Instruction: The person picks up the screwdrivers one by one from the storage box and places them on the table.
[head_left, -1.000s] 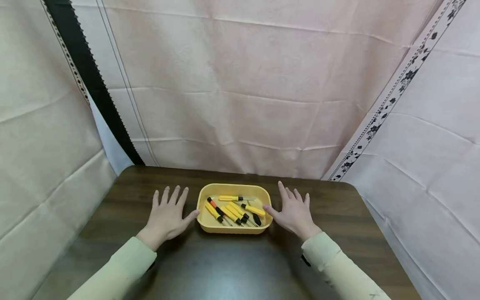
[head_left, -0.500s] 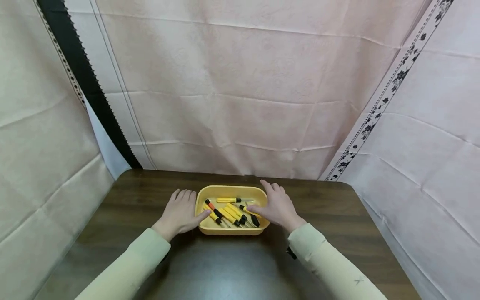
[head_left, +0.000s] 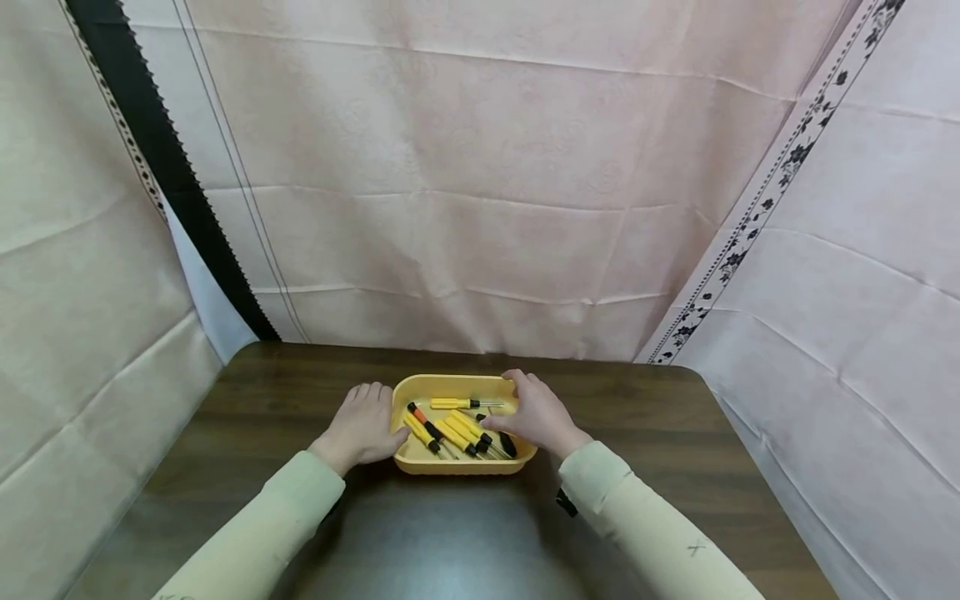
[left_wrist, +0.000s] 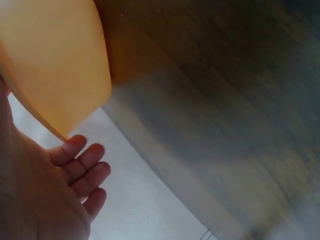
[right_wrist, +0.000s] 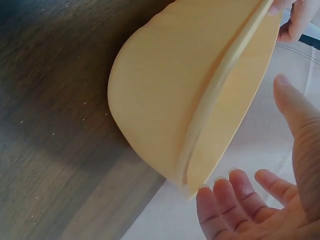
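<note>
A yellow tray (head_left: 457, 468) holds several screwdrivers with yellow and black handles, one of them part red (head_left: 426, 417). At the tray's left end my left hand (head_left: 362, 427) grips it, the thumb over the rim and the fingers outside. In the left wrist view, curved fingers (left_wrist: 85, 170) of that hand lie by the rim of the tray (left_wrist: 60, 60). Over the tray's right end is my right hand (head_left: 536, 414), thumb and forefinger apart above the tools. The right wrist view shows this hand (right_wrist: 265, 200) holding nothing, beside the tray (right_wrist: 155, 85).
The tray stands on a dark wooden table (head_left: 285, 392), towards its back edge. Pale cloth (head_left: 450, 208) hangs behind and at both sides, with a black strip (head_left: 187, 183) at the left and a floral border (head_left: 757, 225) at the right.
Both hands have moved inward from beside the tray. The left hand has taken hold of its left end, and the right hand has come over its right end.
</note>
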